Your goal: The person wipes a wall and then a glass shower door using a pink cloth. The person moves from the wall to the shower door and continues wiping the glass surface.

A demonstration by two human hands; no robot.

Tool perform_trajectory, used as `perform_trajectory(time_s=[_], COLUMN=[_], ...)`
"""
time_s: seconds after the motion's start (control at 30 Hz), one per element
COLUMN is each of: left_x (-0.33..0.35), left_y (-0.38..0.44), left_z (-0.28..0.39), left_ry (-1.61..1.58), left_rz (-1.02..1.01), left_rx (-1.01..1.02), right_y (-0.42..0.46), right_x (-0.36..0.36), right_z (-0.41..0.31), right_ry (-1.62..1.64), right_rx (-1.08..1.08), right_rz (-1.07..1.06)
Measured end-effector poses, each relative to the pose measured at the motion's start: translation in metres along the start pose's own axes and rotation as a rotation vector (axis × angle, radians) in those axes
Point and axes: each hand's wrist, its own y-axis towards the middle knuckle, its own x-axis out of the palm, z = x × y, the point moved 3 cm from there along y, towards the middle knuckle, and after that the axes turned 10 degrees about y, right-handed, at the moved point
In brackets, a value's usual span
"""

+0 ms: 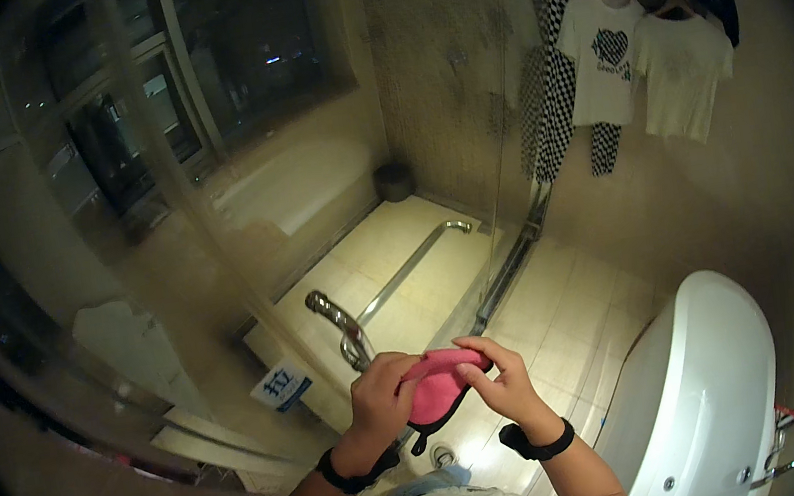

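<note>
A pink cloth (437, 395) with a black edge and a small black hanging loop is held up in front of my body. My left hand (385, 394) grips its left side, thumb on the near face. At the upper right, my right hand (497, 379) pinches the cloth between thumb and fingers, and the top edge is folded over between both hands. Each wrist wears a black band. Just beyond my left hand is a chrome door handle (348, 330) on the glass.
Glass panels stand ahead, one bearing a sign (281, 386). A white freestanding bathtub (716, 386) is at the right. Behind the glass are a dark bin (394, 182) and a built-in tub (298, 186). Clothes (602, 59) hang at the upper right.
</note>
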Motion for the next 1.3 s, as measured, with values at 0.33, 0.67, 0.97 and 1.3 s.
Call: perform_trajectory(time_s=[0.33, 0.67, 0.97, 1.3], left_x=[-0.002, -0.023, 0.005, 0.08], left_y=[0.075, 0.102, 0.097, 0.131], left_z=[-0.025, -0.034, -0.013, -0.06], left_ry=[0.16, 0.696, 1.217, 1.397], left_rz=[0.064, 0.35, 0.497, 0.456], left_rx=[-0.046, -0.083, -0.171, -0.38], right_y=[0.142, 0.223, 0.259, 0.278], right_x=[0.006, 0.037, 0.053, 0.031], right_z=[-0.002, -0.012, -0.003, -0.001], right_ry=[-0.013, -0.126, -0.113, -0.048], right_rx=[-0.243, -0.778, -0.984, -1.075], right_rz=[-0.179, -0.013, -0.064, -0.048])
